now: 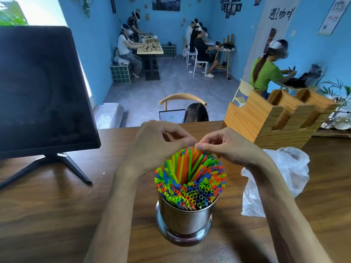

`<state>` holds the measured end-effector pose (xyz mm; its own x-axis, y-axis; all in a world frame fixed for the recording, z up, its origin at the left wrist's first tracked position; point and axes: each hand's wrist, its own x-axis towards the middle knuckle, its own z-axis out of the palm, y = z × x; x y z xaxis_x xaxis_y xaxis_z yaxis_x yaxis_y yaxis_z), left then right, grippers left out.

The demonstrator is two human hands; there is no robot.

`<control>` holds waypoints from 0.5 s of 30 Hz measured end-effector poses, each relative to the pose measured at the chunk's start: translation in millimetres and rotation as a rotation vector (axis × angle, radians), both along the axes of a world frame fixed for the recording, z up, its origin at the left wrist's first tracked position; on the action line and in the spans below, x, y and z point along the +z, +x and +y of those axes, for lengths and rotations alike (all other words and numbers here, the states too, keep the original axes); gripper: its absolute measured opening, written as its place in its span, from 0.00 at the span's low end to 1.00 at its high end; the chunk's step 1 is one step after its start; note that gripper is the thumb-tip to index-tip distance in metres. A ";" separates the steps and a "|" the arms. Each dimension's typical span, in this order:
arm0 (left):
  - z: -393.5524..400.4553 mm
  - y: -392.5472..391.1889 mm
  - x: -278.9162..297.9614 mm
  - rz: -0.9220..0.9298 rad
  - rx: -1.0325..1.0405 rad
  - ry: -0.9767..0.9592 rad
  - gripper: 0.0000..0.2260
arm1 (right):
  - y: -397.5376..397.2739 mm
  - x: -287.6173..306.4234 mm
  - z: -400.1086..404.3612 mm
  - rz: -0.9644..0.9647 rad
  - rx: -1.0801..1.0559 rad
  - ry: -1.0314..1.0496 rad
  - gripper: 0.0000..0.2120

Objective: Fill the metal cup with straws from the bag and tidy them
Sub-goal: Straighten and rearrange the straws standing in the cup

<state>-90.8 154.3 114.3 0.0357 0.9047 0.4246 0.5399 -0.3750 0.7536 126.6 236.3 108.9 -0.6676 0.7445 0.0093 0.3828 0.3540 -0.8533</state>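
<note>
Straws [190, 177] pretty much pack the cup [185, 219] already, which sits mid-counter right under the head cam, so I'd say filling is basically done and we're into the tidy-up bit. Only one view here, so that's all I've got. They stand on end in the cup, long axis running up and fanning outward; the near ones show their open ends to the camera, and the far ones lean away toward the back rim, where both hands meet. Left hand [161, 143] and right hand [224, 147] sit just over that far edge, fingertips almost touching each other. Both have fingers curled in. The right thumb and forefinger look pinched on the tips of a few orange and green straws, I reckon; the left is curled the same way right beside it, but I honestly can't tell whether it has hold of a straw or is just closing on air. So the thing to work on lies straight below and slightly toward the body from both hands, and neither hand is really nearer, it's a tie. There's a hollow in the middle of the bundle, and my guess is the next move means nudging those leaning far straws back upright to close it. Bag [275, 179] lies crumpled on the counter just right of the cup, looking see-through and mostly flat, under the right forearm's side. Monitor [43, 88] stands off to the left, wooden holder [275, 118] at back right.
</note>
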 end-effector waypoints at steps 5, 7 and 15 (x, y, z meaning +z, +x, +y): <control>3.8 -8.5 -5.7 0.113 -0.053 -0.102 0.05 | -3.2 -0.3 -0.3 -0.026 -0.014 0.047 0.08; 4.8 -11.4 -6.3 0.111 -0.065 -0.109 0.03 | -5.1 0.0 -1.6 -0.031 -0.029 0.076 0.07; 2.2 -17.9 -9.2 0.095 -0.123 -0.198 0.05 | -11.4 -0.5 -7.1 0.052 -0.081 0.189 0.06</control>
<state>-108.7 156.6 105.1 0.1822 0.9563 0.2287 0.5714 -0.2922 0.7669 115.2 229.1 108.5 -0.6007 0.7774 0.1866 0.3738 0.4795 -0.7939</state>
